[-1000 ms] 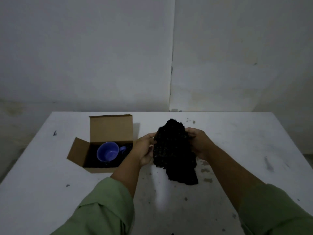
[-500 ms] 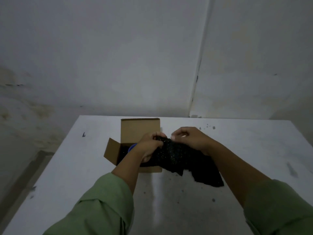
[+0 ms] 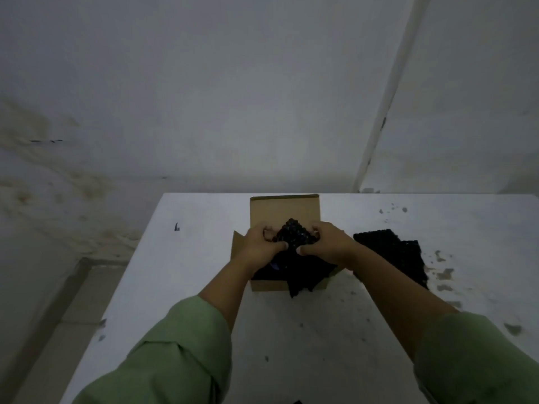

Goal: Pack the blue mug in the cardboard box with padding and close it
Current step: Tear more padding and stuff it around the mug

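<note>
An open cardboard box (image 3: 284, 209) stands on the white table, its rear flap upright. Both hands hold a bunched piece of black bubble padding (image 3: 293, 236) over the box opening. My left hand (image 3: 261, 243) grips its left side and my right hand (image 3: 326, 243) grips its right side. A corner of the padding hangs over the box's front wall. Only a small sliver of the blue mug (image 3: 274, 266) shows inside the box below my left hand.
A second sheet of black padding (image 3: 390, 255) lies flat on the table (image 3: 180, 287) just right of the box, partly behind my right forearm. Dark stains dot the table's right side. The table's left edge drops to the floor; a wall stands behind.
Both hands carried the black padding leftward from the table's middle to over the box. The mug, plainly visible earlier, is now almost covered. The camera turned left.
</note>
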